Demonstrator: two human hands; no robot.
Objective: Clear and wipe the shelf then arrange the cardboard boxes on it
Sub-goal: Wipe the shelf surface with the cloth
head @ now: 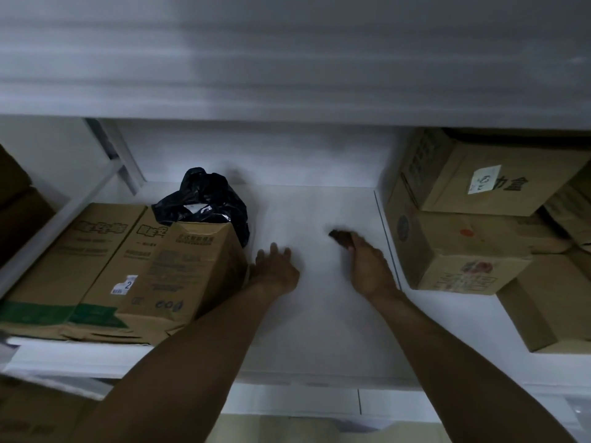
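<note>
The white shelf [319, 330] has a bare middle stretch where both my arms reach in. My left hand [276, 270] lies flat with fingers apart, beside the right side of a cardboard box [188, 270]. My right hand [364, 266] is closed on a small dark brown cloth [340, 237] pressed on the shelf surface. Two flat boxes [80, 266] lie left of that box. A crumpled black plastic bag [204, 199] sits behind them.
Stacked cardboard boxes [463, 251] fill the shelf's right side, one with a white label [483, 179]. The shelf above [287, 75] overhangs the view. A white upright post [121, 155] stands at the back left. More cardboard [38, 410] shows at the lower left.
</note>
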